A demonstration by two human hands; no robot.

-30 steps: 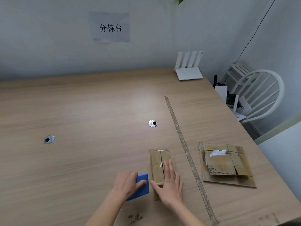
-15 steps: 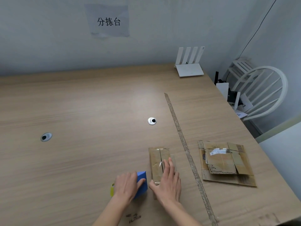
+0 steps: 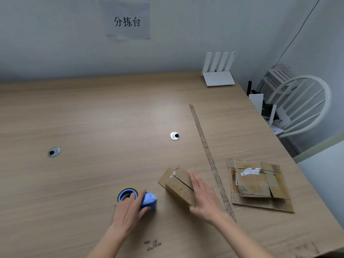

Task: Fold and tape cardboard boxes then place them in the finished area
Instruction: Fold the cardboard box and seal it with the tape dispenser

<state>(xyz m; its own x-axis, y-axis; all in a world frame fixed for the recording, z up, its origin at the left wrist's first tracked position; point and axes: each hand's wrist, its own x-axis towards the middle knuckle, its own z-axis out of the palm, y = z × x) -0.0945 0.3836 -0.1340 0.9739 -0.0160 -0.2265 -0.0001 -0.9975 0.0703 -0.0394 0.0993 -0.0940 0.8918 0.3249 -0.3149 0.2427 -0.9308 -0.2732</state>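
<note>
A small folded cardboard box (image 3: 177,185) stands tilted on the wooden table (image 3: 96,127), its top seam facing up and one flap sticking out at its far left. My right hand (image 3: 204,199) lies flat against the box's right side, fingers stretched out. To the left, my left hand (image 3: 128,211) rests on a blue tape dispenser (image 3: 138,199) that lies on the table, fingers curled over it. A stack of flattened cardboard boxes (image 3: 257,185) lies to the right of a tape strip (image 3: 208,155) stuck along the table.
A white router (image 3: 218,71) stands at the table's far right corner. A white chair (image 3: 301,101) with small devices on it stands beyond the right edge. Two cable grommets (image 3: 175,136) (image 3: 54,152) sit in the tabletop. A paper sign (image 3: 127,21) hangs on the wall.
The box has been turned and tipped up on the table under my right hand. My left hand has drawn the tape dispenser away to the left, so its roll now shows.
</note>
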